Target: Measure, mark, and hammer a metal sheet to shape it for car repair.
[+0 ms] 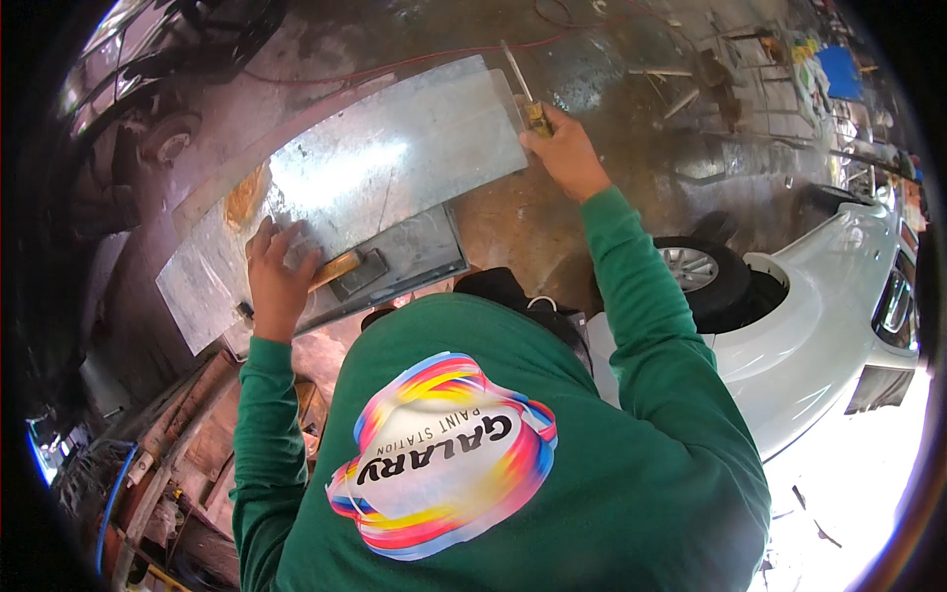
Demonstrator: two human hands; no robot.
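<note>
A thin, shiny grey metal sheet [424,148] lies aslant in front of me, its glare hiding part of the surface. My left hand [281,276] rests on its near left part, fingers apart and slightly bent. Close to that thumb lies a hammer-like tool [357,274] with a wooden handle and a dark block head. At the sheet's right end, my right hand [567,153] is closed round the yellow-and-dark handle of a screwdriver [538,118]. The screwdriver's long thin shaft points away from me, beyond the sheet's edge. A brownish patch [245,197] shows beside the left fingers.
Beneath the sheet's near side is a dark grey flat surface [419,247] with a raised edge. A white car [819,306] with its front wheel [691,268] stands at the right. Across the floor runs a red hose [395,71]. Wooden planks [182,434] lie at the lower left.
</note>
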